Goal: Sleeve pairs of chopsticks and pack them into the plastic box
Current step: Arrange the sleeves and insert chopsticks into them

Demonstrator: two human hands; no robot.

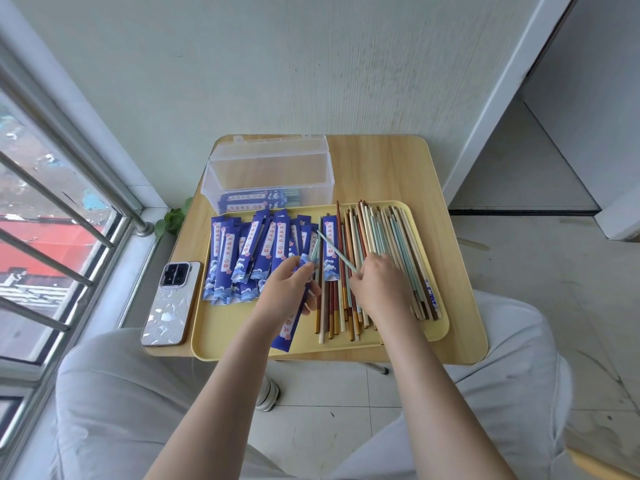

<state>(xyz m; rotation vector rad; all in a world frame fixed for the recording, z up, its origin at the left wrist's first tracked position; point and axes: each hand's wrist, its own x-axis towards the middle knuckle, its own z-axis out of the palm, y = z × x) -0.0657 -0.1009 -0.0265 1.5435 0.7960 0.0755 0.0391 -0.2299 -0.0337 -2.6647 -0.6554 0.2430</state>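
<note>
My left hand (289,289) grips a blue paper sleeve (288,327) that slants down toward the tray's front edge, with a pale green chopstick (315,251) sticking out of its top. My right hand (379,284) pinches a second pale green chopstick (334,249), its far tip pointing up and left over the sleeves. Loose chopsticks (388,258) in brown, cream and green lie in a pile on the right half of the yellow tray (221,341). Empty blue sleeves (249,258) are heaped on the left half. The clear plastic box (268,181) stands open behind the tray with a few sleeved pairs (258,199) inside.
A phone (171,303) lies face down on the wooden table (398,164) left of the tray. The wall is just behind the table and a barred window (52,216) is at the left. My knees sit under the table's front edge.
</note>
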